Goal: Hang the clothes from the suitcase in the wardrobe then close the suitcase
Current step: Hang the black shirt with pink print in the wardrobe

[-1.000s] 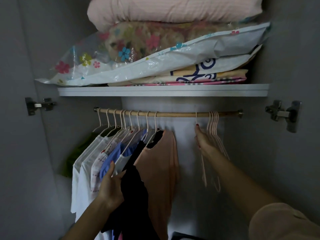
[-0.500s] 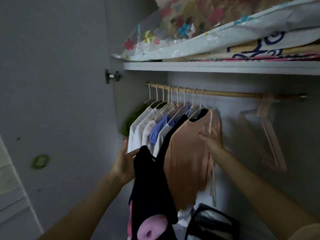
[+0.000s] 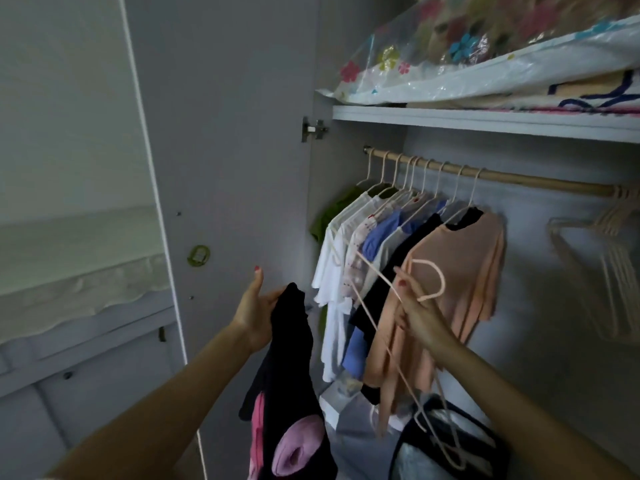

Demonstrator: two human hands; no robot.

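Observation:
My left hand grips the top of a black garment with pink and purple parts, which hangs down in front of the open wardrobe. My right hand holds a pale pink hanger by its neck, hook up, in front of the hung clothes. Several garments hang at the left end of the wooden rail; the nearest is a peach top. The suitcase is out of view.
Spare pink hangers hang at the rail's right end. A shelf above carries bagged bedding. The open wardrobe door stands to the left. A dark bag sits on the wardrobe floor.
My right hand took a hanger off the rail's right end and brought it left and down, toward the black garment. The view swung left and downward.

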